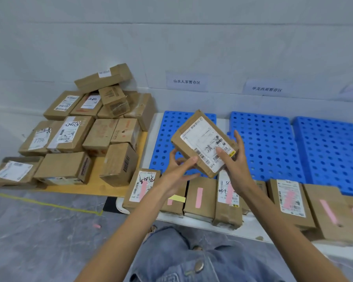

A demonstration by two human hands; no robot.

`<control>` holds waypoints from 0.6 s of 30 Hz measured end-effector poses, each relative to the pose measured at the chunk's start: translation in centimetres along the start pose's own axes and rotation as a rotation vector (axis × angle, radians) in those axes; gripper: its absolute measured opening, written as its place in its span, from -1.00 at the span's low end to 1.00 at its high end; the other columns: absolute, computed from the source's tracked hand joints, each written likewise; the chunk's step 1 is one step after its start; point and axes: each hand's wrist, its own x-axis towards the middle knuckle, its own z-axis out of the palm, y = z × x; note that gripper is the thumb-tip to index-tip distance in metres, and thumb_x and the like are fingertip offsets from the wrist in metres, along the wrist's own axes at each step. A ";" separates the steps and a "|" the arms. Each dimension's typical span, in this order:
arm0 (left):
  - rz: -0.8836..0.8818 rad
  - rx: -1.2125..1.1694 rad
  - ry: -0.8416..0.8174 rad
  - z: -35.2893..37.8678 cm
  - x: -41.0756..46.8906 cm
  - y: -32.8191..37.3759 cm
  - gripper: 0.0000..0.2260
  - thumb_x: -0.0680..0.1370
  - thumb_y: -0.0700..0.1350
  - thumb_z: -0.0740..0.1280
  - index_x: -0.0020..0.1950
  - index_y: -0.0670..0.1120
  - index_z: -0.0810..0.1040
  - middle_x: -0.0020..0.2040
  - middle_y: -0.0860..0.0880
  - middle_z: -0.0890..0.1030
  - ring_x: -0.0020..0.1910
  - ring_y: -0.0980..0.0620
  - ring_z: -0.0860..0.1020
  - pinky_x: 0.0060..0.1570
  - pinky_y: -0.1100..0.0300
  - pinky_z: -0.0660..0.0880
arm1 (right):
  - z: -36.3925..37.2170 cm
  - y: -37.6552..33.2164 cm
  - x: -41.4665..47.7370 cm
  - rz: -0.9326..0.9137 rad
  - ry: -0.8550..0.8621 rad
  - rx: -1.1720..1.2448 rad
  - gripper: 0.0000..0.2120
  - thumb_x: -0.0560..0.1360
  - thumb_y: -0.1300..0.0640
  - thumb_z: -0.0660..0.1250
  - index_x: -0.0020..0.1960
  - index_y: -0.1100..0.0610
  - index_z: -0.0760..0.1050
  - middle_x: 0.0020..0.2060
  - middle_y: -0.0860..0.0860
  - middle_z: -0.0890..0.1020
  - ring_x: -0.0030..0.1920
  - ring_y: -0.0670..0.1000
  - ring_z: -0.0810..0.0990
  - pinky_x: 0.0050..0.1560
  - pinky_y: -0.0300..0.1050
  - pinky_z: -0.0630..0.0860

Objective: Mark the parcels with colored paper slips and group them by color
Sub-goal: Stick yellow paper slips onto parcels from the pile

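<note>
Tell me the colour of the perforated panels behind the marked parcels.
The perforated panels are bright blue, head view.

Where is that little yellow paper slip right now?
Head view, just left of centre: the yellow paper slip lies on a brown cardboard parcel in the front row, directly below the left hand in the picture.
</note>
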 end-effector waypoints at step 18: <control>0.039 0.175 0.051 0.0 1.7 1.9 -0.73 0.53 -0.09 0.37 0.16 -0.05 0.38 0.26 -0.16 0.50 0.06 -0.05 0.60 0.00 0.04 0.59 | -4.5 -1.6 2.4 0.284 -0.021 -0.250 -0.47 0.51 -0.14 0.26 0.41 -0.12 0.17 0.27 0.02 0.44 0.21 0.09 0.51 0.15 0.06 0.51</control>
